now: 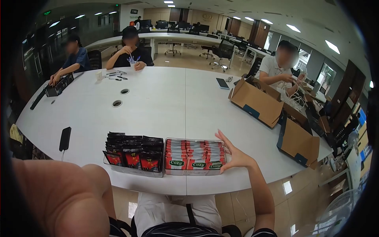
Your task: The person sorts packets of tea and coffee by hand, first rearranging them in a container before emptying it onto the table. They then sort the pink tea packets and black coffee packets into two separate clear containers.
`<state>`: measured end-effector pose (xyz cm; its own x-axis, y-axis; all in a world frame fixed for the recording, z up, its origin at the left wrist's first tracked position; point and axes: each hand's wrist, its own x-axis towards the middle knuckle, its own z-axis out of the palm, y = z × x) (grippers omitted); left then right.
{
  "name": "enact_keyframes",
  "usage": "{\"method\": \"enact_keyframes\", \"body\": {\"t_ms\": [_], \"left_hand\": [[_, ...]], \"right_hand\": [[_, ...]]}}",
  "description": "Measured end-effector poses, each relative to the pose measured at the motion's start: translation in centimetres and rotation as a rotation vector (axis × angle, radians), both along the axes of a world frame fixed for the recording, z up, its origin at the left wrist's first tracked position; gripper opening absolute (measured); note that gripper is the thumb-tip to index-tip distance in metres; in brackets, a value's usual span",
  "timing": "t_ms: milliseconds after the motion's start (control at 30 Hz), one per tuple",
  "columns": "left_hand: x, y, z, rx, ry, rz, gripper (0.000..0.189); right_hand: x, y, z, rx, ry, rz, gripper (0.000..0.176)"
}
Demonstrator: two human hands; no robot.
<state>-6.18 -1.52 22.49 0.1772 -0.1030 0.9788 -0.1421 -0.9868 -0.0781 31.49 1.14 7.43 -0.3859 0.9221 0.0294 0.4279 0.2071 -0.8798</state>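
Observation:
Two clear trays of sachets stand side by side near the table's front edge. Black and red sachets (133, 154) fill the left tray (134, 171) in rows. Red and white packets marked Cozy (196, 153) fill the right tray (193, 172). My right hand (237, 156) lies along the right end of the Cozy tray, thumb at the front corner and fingers stretched out toward the back. Very close to the camera, my left hand (63, 197) looms large at the lower left, apart from the trays; its fingers are hidden.
A black phone (65, 139) with a cable lies left of the trays. Open cardboard boxes (258, 102) stand on the right, by a person handling white cable (294, 98). Two other people sit across the table (158, 102), one holding a cup of pens (134, 62).

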Motion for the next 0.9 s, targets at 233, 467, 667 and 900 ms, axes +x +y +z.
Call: {"method": "enact_keyframes", "body": {"t_ms": [233, 467, 667, 900], "left_hand": [[1.4, -0.1, 0.2, -0.087, 0.069, 0.011, 0.044], [3.1, -1.7, 0.1, -0.107, 0.234, 0.08, 0.048], [4.0, -5.7, 3.1, -0.299, 0.439, -0.023, 0.044], [4.0, -2.6, -2.2, -0.02, 0.263, 0.18, 0.034]], "right_hand": [[-0.4, -1.6, -1.2, 0.066, 0.04, -0.052, 0.136], [-2.6, -6.8, -4.0, 0.252, 0.169, -0.381, 0.135], [-5.6, -8.2, -6.4, 0.497, 0.198, -0.655, 0.135], [-7.7, -7.2, -7.3, 0.563, 0.218, -0.793, 0.145]]}}
